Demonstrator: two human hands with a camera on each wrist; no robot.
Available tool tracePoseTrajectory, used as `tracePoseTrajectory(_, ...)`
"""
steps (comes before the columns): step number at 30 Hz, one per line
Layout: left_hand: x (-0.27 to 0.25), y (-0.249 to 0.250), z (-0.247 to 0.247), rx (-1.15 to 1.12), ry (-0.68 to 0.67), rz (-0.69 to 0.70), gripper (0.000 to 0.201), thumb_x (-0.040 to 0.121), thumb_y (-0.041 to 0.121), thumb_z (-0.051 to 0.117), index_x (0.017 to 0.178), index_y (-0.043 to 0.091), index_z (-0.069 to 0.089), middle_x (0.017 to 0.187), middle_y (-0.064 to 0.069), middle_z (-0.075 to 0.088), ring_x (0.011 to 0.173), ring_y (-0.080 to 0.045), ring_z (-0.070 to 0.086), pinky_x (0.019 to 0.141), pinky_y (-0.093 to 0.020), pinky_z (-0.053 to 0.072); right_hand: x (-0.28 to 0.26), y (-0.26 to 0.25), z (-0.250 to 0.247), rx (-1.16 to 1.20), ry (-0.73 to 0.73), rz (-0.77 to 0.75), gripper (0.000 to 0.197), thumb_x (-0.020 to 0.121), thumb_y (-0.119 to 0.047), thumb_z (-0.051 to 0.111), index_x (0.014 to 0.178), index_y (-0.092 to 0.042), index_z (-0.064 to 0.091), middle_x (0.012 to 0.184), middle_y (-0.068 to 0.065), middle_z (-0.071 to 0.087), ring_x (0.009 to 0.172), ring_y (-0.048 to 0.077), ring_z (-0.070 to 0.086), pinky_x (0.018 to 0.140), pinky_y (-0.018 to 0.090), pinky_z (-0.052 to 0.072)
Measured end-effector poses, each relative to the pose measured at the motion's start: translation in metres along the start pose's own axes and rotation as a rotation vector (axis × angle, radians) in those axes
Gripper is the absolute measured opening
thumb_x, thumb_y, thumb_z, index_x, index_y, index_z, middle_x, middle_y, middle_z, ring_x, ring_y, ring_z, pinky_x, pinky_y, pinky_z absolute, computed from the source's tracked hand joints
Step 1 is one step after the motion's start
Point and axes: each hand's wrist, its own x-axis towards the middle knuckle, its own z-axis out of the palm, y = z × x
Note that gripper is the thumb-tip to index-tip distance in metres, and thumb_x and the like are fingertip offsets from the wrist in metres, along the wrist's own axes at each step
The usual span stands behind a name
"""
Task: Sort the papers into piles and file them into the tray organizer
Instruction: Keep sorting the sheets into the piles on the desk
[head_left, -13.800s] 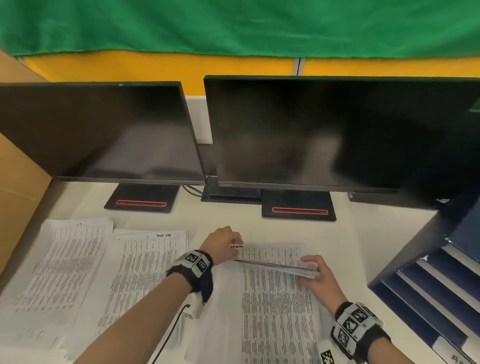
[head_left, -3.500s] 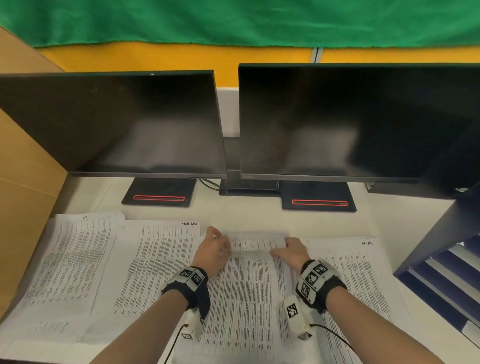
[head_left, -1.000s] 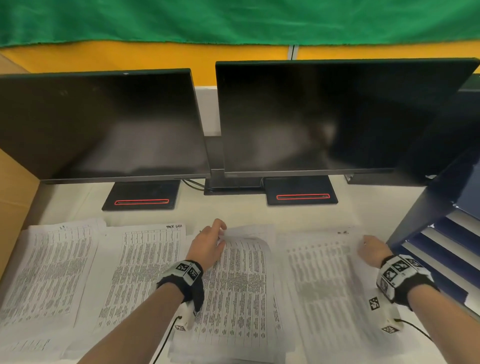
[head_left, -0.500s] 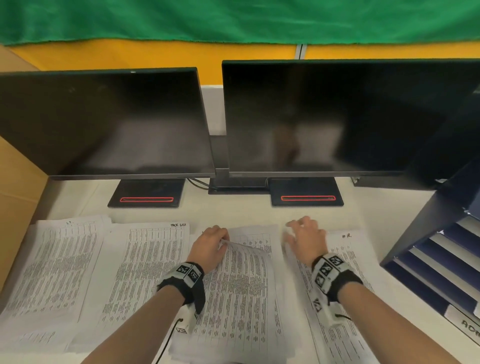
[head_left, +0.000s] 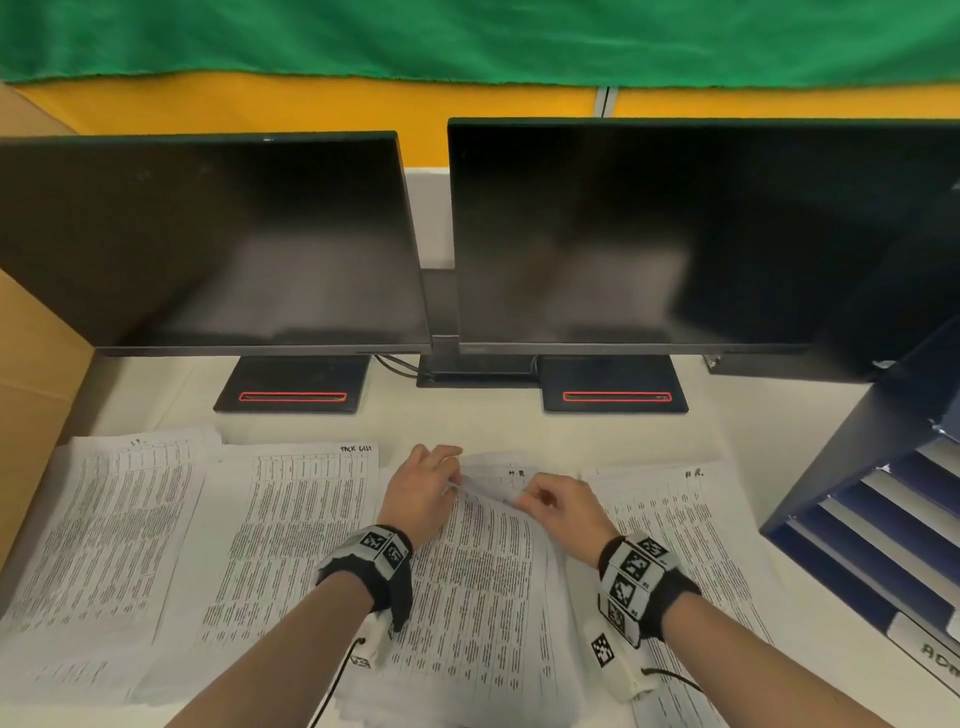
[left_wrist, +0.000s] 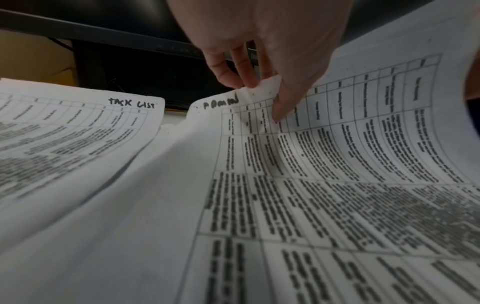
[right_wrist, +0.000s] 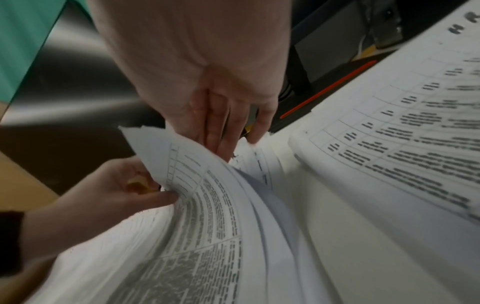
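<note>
Pinching the top sheet (head_left: 483, 499) of the middle pile (head_left: 467, 597) on the table (head_left: 467, 426), my right hand (head_left: 558, 512) has returned beside my left hand (head_left: 421, 493); the tray organizer (head_left: 883, 519) holds sheets.

Matt printed paper sheets (head_left: 483, 582); glossy black monitors (head_left: 649, 234).

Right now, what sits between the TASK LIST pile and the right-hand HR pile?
The middle stack of printed white sheets, its top sheet pinched by the left hand and right hand; shown in the head view.
</note>
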Motion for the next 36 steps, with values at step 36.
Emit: tracePoseTrajectory(36,-0.003,-0.005,-0.004,-0.146,-0.043,-0.131,0.008,0.086,0.012,0.053,0.091,0.018,0.053,0.084,0.011,0.050,0.086,-0.011,0.041,0.068,-0.025,0.036,0.002,0.037,-0.030,0.137,0.094,0.566,0.033,0.089,-0.004,0.038,0.120,-0.004,0.049,0.116,0.011,0.057,0.111,0.031,0.055,0.096,0.038,0.045)
